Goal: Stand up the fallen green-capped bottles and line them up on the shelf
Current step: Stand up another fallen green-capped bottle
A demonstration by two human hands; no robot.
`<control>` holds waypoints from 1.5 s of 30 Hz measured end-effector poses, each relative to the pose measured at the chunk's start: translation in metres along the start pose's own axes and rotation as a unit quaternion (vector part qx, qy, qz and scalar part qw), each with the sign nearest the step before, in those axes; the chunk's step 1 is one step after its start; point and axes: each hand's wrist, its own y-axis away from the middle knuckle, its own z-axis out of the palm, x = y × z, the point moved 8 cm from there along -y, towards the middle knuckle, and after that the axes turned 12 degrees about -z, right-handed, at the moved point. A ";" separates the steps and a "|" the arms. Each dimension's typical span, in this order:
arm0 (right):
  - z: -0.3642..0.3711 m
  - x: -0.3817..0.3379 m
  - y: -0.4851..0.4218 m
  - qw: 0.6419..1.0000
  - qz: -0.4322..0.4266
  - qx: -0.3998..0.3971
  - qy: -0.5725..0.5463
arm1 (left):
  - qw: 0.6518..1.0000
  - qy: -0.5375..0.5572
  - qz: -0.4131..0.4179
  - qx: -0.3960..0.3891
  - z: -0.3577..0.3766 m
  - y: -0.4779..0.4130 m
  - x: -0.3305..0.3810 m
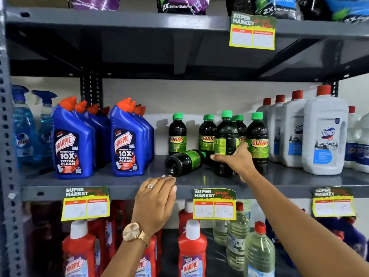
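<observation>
On a grey metal shelf (199, 181) in a supermarket cleaning aisle, I have my right hand (237, 159) clasped round the lower body of an upright green-capped bottle (226, 140) in the middle of the group, while my left hand (157, 202) rests slack and empty on the shelf's front lip. One fallen bottle (184, 161) lies on its side just left of the held one, base toward me and cap pointing back, near the left hand's fingertips (169, 177). The step in hand, as I judge it, is seating this bottle in line; it pays to keep the grip low, set the base flat and slide rather than lift, so the close-packed neighbours are not knocked. The fallen bottle looks round and smooth, likely to roll if nudged, so the free hand should steady it first. Several more dark bottles stand behind and to either side. Blue Harpic bottles (127, 140) flank them on the left, white Domex jugs (325, 132) on the right. Yellow price tags (214, 204) hang from the shelf edges, with more stock above and below.
</observation>
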 end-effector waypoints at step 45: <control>0.009 0.018 0.001 0.998 0.021 -0.050 0.016 | 0.998 0.022 -0.060 0.006 -0.002 0.000 0.001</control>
